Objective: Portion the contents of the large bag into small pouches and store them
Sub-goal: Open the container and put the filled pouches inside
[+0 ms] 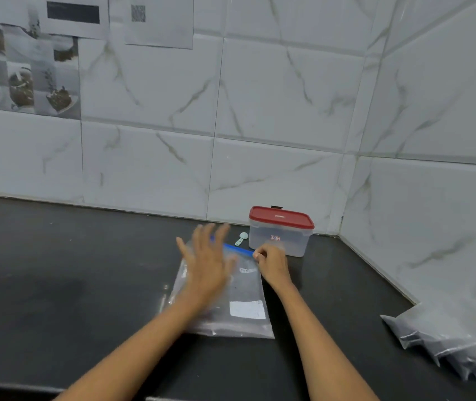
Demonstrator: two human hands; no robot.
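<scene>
The large bag (pixel 231 296) lies flat on the dark table (pixel 57 285), its blue zip strip (pixel 238 249) facing the wall. The right hand (pixel 271 263) pinches the strip's right end; the left hand (pixel 205 261), blurred, hovers above with straight, spread fingers. To open it cleanly, I'd pin the bag flat and peel the seal gently. A red-lidded container (pixel 281 231), a scoop (pixel 241 238) and small pouches (pixel 445 340) wait nearby.

Home kitchen: dark countertop (pixel 57 270), marble-look wall tiles (pixel 274 96), food pics (pixel 25 79).
</scene>
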